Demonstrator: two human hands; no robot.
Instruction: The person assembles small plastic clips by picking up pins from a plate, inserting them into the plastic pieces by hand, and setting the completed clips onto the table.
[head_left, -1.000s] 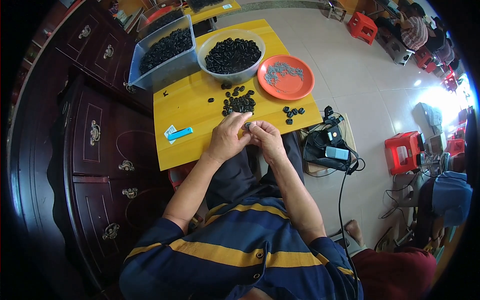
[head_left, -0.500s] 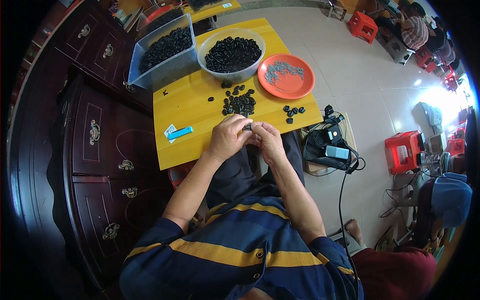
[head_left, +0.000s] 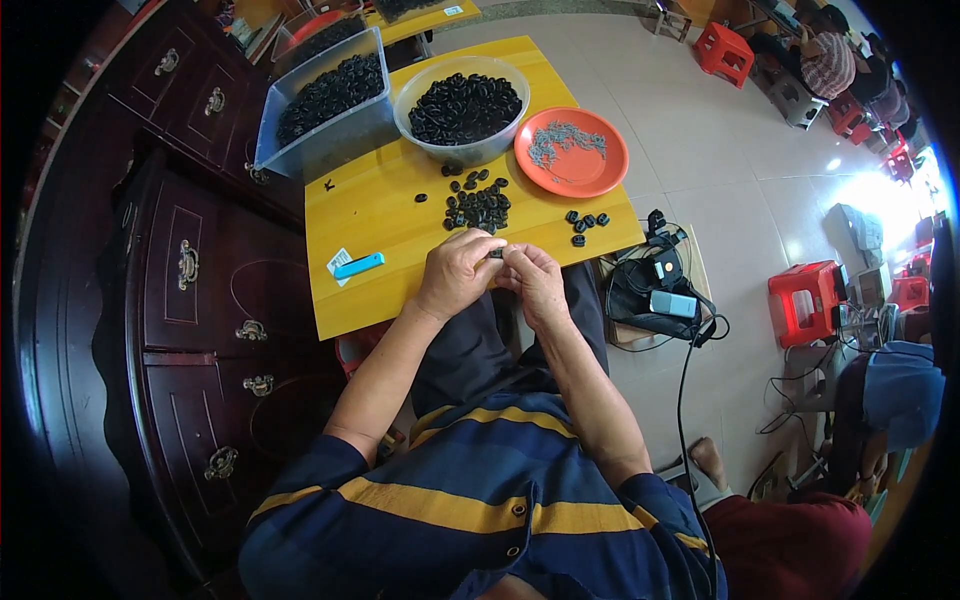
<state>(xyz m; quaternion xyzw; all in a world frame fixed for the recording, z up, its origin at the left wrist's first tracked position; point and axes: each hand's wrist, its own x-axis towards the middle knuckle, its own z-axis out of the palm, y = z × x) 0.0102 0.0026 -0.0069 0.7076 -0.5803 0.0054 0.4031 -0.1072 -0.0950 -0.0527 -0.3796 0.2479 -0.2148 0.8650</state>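
Note:
At the near edge of the yellow table, my left hand and my right hand meet, both closed on one small black plastic piece. Fingers cover most of it. Just beyond my hands lies a loose heap of small black oval plastic pieces. Several more black pieces sit apart, near the right edge. Farther back stands a round clear tub full of black pieces. To its right, an orange plate carries many thin grey bits, too small to name.
A bluish plastic bin of black pieces stands at the back left. On the left of the table are a light-blue tool and a paper label. Dark cabinets flank the left side. Bag and cables, red stools and people are on the right.
Little differs. The black piece turns slightly between my fingertips and shows less now. My hands stay together at the same spot, and the heap looks unchanged.

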